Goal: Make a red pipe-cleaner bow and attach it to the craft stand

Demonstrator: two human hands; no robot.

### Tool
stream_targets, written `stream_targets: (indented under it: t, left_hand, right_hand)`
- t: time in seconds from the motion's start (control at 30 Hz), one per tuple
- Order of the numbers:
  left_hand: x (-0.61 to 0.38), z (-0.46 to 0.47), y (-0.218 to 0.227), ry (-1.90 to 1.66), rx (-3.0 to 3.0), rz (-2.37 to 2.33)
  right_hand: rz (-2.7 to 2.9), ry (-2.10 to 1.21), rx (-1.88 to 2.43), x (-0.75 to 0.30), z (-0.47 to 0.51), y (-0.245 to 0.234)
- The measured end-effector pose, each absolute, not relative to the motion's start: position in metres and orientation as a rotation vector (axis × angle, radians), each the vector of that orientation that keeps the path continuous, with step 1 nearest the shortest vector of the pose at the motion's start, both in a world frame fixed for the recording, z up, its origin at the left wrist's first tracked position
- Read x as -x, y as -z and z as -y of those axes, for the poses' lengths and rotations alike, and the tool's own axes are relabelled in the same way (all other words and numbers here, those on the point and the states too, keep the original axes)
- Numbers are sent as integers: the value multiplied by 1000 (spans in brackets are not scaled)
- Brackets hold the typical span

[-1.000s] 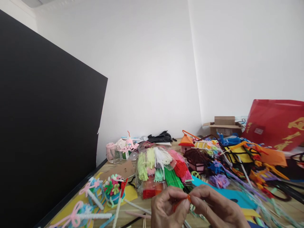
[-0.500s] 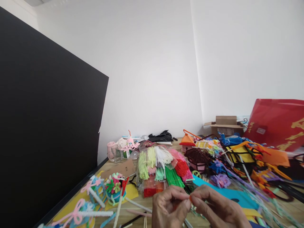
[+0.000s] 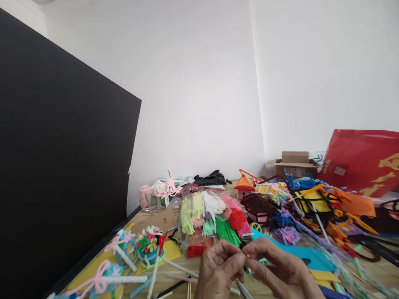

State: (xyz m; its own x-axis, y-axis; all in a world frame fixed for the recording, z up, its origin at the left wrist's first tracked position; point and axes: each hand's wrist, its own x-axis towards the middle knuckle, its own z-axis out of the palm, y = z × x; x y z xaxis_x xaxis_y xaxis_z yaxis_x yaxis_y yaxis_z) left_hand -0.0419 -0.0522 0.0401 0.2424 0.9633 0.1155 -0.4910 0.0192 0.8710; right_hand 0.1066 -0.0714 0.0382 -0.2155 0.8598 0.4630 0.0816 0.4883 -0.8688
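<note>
Close to the table's front, my left hand (image 3: 220, 265) and my right hand (image 3: 274, 265) meet at the fingertips. Between them shows a tiny orange piece (image 3: 247, 256), mostly covered by the fingers; its kind is too small to make out. My left thumb and index finger are pinched beside it. The right thumb and index finger close on it from the other side. Below my hands lie scissor-like grey blades (image 3: 244, 289), partly hidden. Just beyond are bundles of green pipe cleaners (image 3: 227, 231) and red pipe cleaners (image 3: 237, 220) in clear bags.
A black panel (image 3: 68, 137) stands at the left. Pipe-cleaner flowers (image 3: 149, 243) sit left of my hands, and a blue sheet (image 3: 307, 256) lies to the right. Farther back are an orange-roofed little house (image 3: 244, 182), a cardboard box (image 3: 294, 168) and a red bag (image 3: 361, 162).
My hands have shifted slightly left, with fingertips still together around the orange piece. The right fingers are a little more parted from the left, and the view has turned slightly.
</note>
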Motion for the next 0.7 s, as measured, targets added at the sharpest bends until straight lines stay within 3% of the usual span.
stream_targets:
  t: [0.7]
  left_hand:
    - [41,54,-40,-1254,-1016,-606]
  right_hand:
    - [1578,-743,846,-106,71,-40]
